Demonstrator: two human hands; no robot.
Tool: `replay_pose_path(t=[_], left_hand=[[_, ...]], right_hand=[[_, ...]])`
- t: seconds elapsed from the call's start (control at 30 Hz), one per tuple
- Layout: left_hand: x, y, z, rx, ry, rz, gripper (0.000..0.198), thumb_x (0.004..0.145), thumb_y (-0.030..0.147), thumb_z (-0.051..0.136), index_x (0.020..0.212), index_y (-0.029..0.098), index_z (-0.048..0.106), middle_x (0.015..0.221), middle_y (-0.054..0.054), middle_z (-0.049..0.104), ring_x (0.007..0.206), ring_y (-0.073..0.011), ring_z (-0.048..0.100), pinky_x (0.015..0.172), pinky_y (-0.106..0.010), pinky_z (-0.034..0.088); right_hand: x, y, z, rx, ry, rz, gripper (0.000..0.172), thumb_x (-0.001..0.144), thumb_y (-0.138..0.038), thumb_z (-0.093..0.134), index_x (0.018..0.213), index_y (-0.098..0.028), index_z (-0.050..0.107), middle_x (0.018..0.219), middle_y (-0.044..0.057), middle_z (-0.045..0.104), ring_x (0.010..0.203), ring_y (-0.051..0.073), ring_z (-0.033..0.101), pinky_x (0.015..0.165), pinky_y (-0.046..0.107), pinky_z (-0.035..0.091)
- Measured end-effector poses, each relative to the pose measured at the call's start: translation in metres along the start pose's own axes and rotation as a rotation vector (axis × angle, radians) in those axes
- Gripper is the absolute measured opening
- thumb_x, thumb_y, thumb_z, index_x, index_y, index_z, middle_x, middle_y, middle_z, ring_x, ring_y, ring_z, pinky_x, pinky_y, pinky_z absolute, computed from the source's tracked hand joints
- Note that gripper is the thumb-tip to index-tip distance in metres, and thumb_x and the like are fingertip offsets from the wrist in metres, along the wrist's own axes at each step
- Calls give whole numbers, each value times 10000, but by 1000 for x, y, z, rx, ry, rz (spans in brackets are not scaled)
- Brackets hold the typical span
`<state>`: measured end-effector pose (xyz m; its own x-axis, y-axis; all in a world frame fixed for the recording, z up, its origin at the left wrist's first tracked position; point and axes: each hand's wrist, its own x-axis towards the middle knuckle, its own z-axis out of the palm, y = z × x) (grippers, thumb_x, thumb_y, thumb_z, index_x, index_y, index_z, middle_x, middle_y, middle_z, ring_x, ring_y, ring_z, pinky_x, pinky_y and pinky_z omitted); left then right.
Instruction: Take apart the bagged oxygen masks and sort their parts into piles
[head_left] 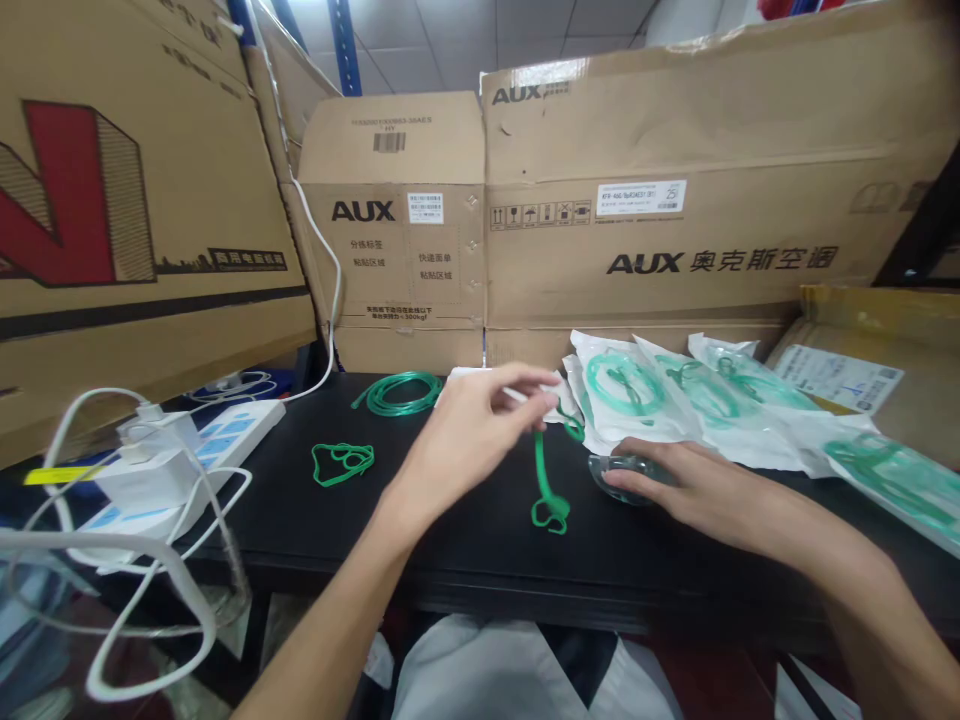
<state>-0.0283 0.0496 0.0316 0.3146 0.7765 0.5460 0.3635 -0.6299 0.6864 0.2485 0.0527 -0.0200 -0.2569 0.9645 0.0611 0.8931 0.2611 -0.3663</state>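
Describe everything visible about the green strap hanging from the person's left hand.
The green strap is a thin, flat band, rubbery-looking and bright green. Its upper end is pinched in the fingertips of the left hand; it hangs nearly straight down, and its lower end curls into small loops that seem to rest on the black table.

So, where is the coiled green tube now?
Head view: the coiled green tube lies at the back of the black table, left of the left hand, before the AUX carton.

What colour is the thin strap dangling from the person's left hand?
Bright green; the head view shows the thin elastic strap hanging from the left hand.
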Motion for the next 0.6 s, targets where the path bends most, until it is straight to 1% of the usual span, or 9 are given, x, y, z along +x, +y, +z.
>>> replay_pose_path(t=[0.07,0.1,0.17,0.27,0.3,0.37,0.5,0.57,0.6], left_hand=[[-11,-13,11,-27,-132,-126,273,961,396,642,1151,236,755,902,-16,787,783,-171,746,776,-277,578],[-14,-18,13,-10,-169,-170,281,959,405,641,1158,240,751,915,-15,788,771,-173,745,770,-281,573],[-19,-26,12,123,-168,-206,291,955,424,640,1170,262,751,933,-13,789,761,-186,739,776,-302,555],[-23,-26,3,368,-77,-192,286,953,459,634,1146,295,766,981,-18,787,842,-225,729,804,-332,518],[-25,-24,0,407,-73,-179,273,955,468,629,1116,301,774,998,-18,783,872,-233,723,799,-330,508],[-29,-18,-2,413,-142,-149,251,964,482,615,1041,315,786,995,-3,773,880,-223,707,760,-310,495],[-37,-13,3,383,-341,-102,233,970,483,607,992,335,785,979,12,758,892,-208,685,683,-279,467],[-39,-15,6,395,-392,-79,221,979,438,594,1011,325,782,1036,-4,758,974,-226,682,719,-281,475],[-41,-16,7,401,-411,-59,218,988,403,579,1031,323,777,1073,-9,756,1021,-233,677,764,-286,483]], right_hand=[[0,7,-4,-19,-17,-24,624,925,-760,471,1255,-282,698,1246,87,734,1188,353,656,1010,453,489],[0,9,-5,-19,-25,-36,595,932,-745,475,1218,-280,712,1216,82,744,1161,344,667,1006,447,491],[1,10,-6,-17,-32,-54,544,942,-715,487,1171,-285,730,1186,73,751,1126,331,676,1006,442,490],[2,8,-4,4,-33,-63,507,936,-698,511,1154,-303,742,1193,59,747,1118,325,675,1009,434,491],[2,7,-3,15,-35,-64,505,930,-704,517,1156,-313,743,1198,52,745,1118,322,675,1011,432,492],[2,4,-2,26,-15,-67,502,921,-712,528,1170,-331,738,1223,43,736,1134,319,669,1032,434,481],[-3,-11,-5,19,159,-147,432,951,-651,530,1168,-328,716,1278,37,700,1200,309,633,1061,427,457],[-8,-24,-4,26,195,-206,384,975,-613,513,1108,-321,723,1268,38,695,1195,302,632,1039,418,471],[-11,-31,-1,31,184,-226,365,979,-600,514,1080,-323,729,1254,38,697,1185,300,635,1024,414,481]])
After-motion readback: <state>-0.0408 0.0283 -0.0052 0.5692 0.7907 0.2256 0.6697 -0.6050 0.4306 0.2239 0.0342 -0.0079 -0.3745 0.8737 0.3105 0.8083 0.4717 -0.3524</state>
